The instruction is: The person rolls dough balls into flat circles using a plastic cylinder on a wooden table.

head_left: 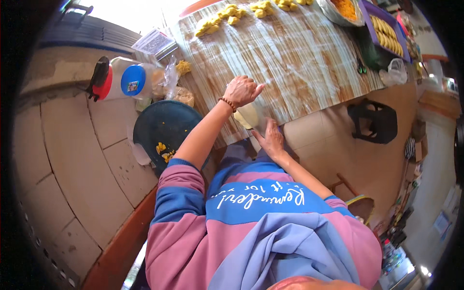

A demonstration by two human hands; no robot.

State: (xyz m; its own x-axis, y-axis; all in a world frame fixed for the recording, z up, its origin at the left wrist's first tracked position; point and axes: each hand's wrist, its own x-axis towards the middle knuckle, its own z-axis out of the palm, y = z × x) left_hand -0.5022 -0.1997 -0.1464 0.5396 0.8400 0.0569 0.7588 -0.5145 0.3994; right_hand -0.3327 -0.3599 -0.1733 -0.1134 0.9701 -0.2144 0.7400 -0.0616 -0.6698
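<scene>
On the near edge of the table, a flat oval of pale yellow dough (pixel 247 116) lies between my two hands. My left hand (pixel 243 91), with a beaded bracelet at its wrist, hangs just beyond the dough. Its fingers are curled in and its thumb points right; whatever they hold, if anything, is hidden. My right hand (pixel 272 139) is at the dough's near right side, thumb and fingers apart, the thumb close to the dough's edge. A whitish translucent smear beside these fingers is too blurred to name.
Yellow dough pieces (pixel 232 12) line the far side of the wood-patterned table (pixel 309 63). At the right stand a bowl of orange filling (pixel 345 8) and a purple tray (pixel 378 17) of shaped pieces. A dark round tray (pixel 166 126), jars (pixel 133 80) and a black stool (pixel 372 121) flank the table.
</scene>
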